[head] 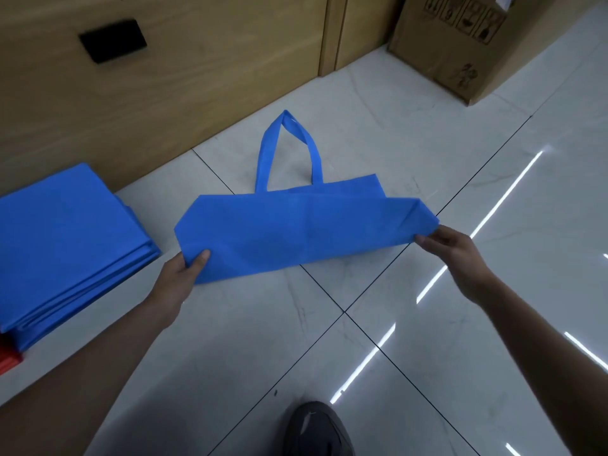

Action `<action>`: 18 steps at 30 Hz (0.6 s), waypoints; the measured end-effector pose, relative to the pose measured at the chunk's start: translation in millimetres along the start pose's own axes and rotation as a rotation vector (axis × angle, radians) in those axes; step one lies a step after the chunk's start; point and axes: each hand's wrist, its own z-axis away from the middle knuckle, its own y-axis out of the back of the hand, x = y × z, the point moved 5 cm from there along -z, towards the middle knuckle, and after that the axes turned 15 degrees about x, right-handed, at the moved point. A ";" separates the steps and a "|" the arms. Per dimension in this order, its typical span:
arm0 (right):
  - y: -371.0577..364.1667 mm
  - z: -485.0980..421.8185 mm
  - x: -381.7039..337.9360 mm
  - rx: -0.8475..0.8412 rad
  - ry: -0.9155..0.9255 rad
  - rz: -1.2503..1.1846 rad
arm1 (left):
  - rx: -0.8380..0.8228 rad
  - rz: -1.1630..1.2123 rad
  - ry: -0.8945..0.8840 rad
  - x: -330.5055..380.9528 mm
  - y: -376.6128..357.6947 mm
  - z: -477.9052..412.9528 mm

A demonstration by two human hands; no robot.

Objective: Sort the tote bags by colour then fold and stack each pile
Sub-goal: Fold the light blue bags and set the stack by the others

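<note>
A blue tote bag lies on the white tiled floor, its near part doubled over toward the far edge and its handles pointing away from me. My left hand pinches the fold's near left corner, thumb on top. My right hand grips the fold's right corner, lifted slightly off the floor. A stack of folded blue bags rests at the left. Something red pokes out under that stack at the frame edge.
A wooden cabinet front with a black recessed handle runs along the far side. A cardboard box stands at the back right. My dark shoe is at the bottom middle on the glossy tiles.
</note>
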 end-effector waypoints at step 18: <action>-199.1 45.2 10.1 -0.020 0.829 0.898 | 0.161 -1.023 -0.921 9.1 -98.1 26.2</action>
